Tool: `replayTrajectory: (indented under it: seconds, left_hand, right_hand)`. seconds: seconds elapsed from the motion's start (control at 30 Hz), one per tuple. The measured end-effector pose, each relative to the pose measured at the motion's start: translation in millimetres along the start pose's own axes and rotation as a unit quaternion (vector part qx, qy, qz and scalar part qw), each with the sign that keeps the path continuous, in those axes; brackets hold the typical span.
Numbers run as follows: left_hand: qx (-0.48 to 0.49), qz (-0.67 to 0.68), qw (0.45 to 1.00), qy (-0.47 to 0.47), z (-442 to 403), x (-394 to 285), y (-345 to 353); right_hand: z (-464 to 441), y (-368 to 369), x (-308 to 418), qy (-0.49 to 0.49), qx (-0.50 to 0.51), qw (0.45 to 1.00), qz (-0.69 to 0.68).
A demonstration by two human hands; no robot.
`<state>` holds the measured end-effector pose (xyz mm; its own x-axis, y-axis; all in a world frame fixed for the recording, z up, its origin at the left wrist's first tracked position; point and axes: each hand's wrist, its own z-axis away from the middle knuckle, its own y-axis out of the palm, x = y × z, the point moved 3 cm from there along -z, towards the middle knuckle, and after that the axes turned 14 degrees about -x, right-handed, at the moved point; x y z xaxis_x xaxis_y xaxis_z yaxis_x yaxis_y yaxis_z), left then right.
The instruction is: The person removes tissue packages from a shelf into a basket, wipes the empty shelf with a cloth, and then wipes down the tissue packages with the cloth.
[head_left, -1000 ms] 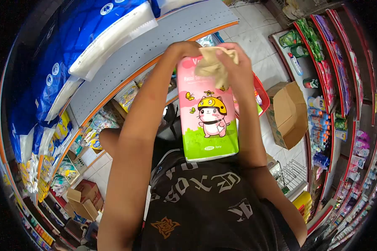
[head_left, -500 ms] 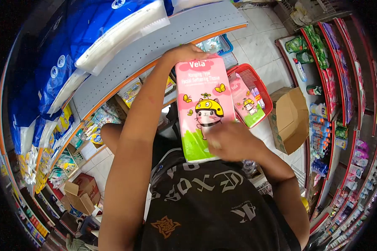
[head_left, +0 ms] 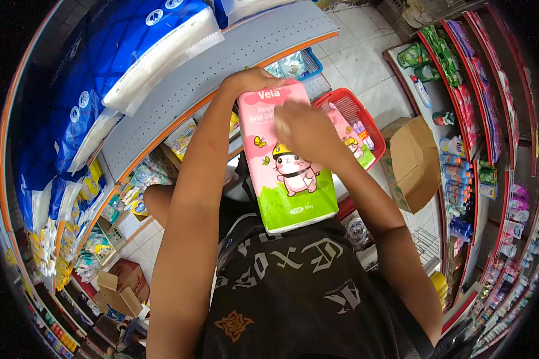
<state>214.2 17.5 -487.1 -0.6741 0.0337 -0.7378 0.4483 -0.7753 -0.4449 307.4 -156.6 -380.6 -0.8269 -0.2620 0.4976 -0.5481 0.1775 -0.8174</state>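
Note:
A pink and green Vela facial tissue pack (head_left: pixel 287 203) stands in front of my chest, its printed cat facing me. My left hand (head_left: pixel 253 80) grips it at the top edge, with the fingertips hidden behind. Across the upper front of the pack lies my right hand (head_left: pixel 308 133), covering part of the lettering and the cat's helmet. Motion smears its curled fingers, so I cannot make out whether anything is in them. Just right of the pack, a second tissue pack (head_left: pixel 362 151) sits in a red basket (head_left: pixel 371 122).
An open cardboard box (head_left: pixel 414 161) stands right of the basket. To the left, a grey perforated shelf (head_left: pixel 221 66) with an orange edge carries large blue packs (head_left: pixel 141 48). A blue basket (head_left: pixel 310 63) is beyond my left hand. Stocked shelves (head_left: pixel 485 119) line the right side.
My right hand has moved up the front of the tissue pack, from its lower right to near the lettering. The pack's lower end has shifted right; my left hand keeps its hold.

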Motion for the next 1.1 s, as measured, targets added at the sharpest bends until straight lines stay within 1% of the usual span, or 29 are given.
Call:
replayTrajectory:
  seconds: [0.03,0.07,0.1,0.13,0.17,0.23,0.27,0.3,0.37,0.4,0.43,0.47,0.5,0.53,0.57,0.6,0.63,0.7,0.73,0.77,0.8,0.83,0.9,0.93,0.97,1.0,1.03,1.07,1.1]
  left_hand:
    - [0.006,0.013,1.0,-0.028,4,-1,0]
    - [0.004,0.018,0.999,-0.041,5,1,0]
    - [0.002,0.02,0.999,-0.038,2,5,0]
    - [-0.021,0.028,0.999,-0.031,-1,10,3]
    - [-0.043,0.035,0.998,-0.023,-5,16,4]
    - [-0.043,0.032,0.998,-0.03,-1,9,3]
    - [-0.041,0.028,0.998,-0.04,3,6,4]
    - [-0.04,0.028,0.998,-0.041,4,7,5]
    - [0.004,0.067,0.997,-0.045,1,6,4]
    - [0.003,0.064,0.997,-0.041,2,4,1]
    - [-0.027,0.008,0.999,-0.02,4,2,-3]
    - [-0.055,-0.047,0.997,0.0,6,0,-6]
    - [-0.056,-0.047,0.997,0.002,6,1,-5]
    - [-0.04,0.002,0.999,0.014,7,4,-2]
    - [-0.026,0.051,0.998,0.025,7,7,-1]
    - [-0.061,0.038,0.997,0.009,20,-4,-3]
    - [-0.066,0.043,0.997,0.002,16,3,-1]
    - [-0.02,0.084,0.996,-0.015,0,21,4]
    - [-0.038,0.074,0.997,0.001,7,16,2]
    - [-0.049,0.079,0.996,-0.001,10,11,-1]
    - [-0.067,0.058,0.996,-0.012,13,8,-2]
    - [-0.082,0.036,0.996,-0.024,13,9,1]
    - [-0.073,0.071,0.994,-0.041,15,6,2]
    - [-0.091,0.124,0.987,-0.035,21,2,3]
    - [-0.108,0.177,0.978,-0.03,27,0,2]
    - [-0.11,0.178,0.977,-0.033,33,-4,-3]
    - [-0.079,0.163,0.983,-0.023,42,-11,-7]
    - [-0.048,0.148,0.988,-0.013,46,-13,-7]
    - [-0.047,0.149,0.988,-0.014,32,1,-3]
  right_hand:
    - [19,-6,15,-0.011,0.071,0.997,-0.026]
    - [29,-18,35,0.047,0.247,0.967,-0.027]
    - [57,-24,40,-0.048,0.281,0.952,-0.115]
    - [64,-41,55,-0.065,0.463,0.866,-0.178]
    - [79,-42,57,-0.093,0.552,0.794,-0.235]
    - [68,-55,46,0.027,0.657,0.697,-0.286]
    - [50,-55,33,0.021,0.518,0.79,-0.327]
    - [32,-58,18,0.017,0.363,0.86,-0.359]
    - [-12,-68,1,0.271,0.277,0.881,-0.271]
    - [-29,-57,-12,0.255,0.125,0.918,-0.277]
    - [-38,-38,-29,0.231,-0.03,0.932,-0.277]
    - [-38,-9,-50,0.23,-0.032,0.933,-0.276]
    - [-39,16,-66,0.086,-0.071,0.977,-0.181]
    - [-43,20,-58,-0.061,-0.106,0.989,-0.081]
    - [-35,21,-58,-0.065,-0.105,0.989,-0.08]
    - [-22,9,-37,-0.03,-0.068,0.995,-0.073]
    - [-6,-2,-15,0.007,-0.026,0.997,-0.067]
    - [27,-18,17,0.022,0.184,0.978,-0.092]
    - [47,-29,34,-0.025,0.25,0.961,-0.116]
    - [58,-40,44,-0.073,0.315,0.936,-0.138]
    - [59,-48,48,-0.07,0.461,0.864,-0.189]
    - [64,-56,50,-0.062,0.594,0.768,-0.234]
    - [41,-62,29,-0.025,0.569,0.755,-0.324]
    - [15,-63,22,0.006,0.497,0.81,-0.311]
    - [-5,-58,3,0.042,0.322,0.903,-0.282]
    - [-23,-54,-4,0.211,0.246,0.885,-0.334]
    - [-44,-43,-7,0.189,0.095,0.925,-0.317]
    - [-54,-16,-27,0.192,0.0,0.951,-0.244]
    - [-50,-2,-24,0.194,0.001,0.95,-0.244]
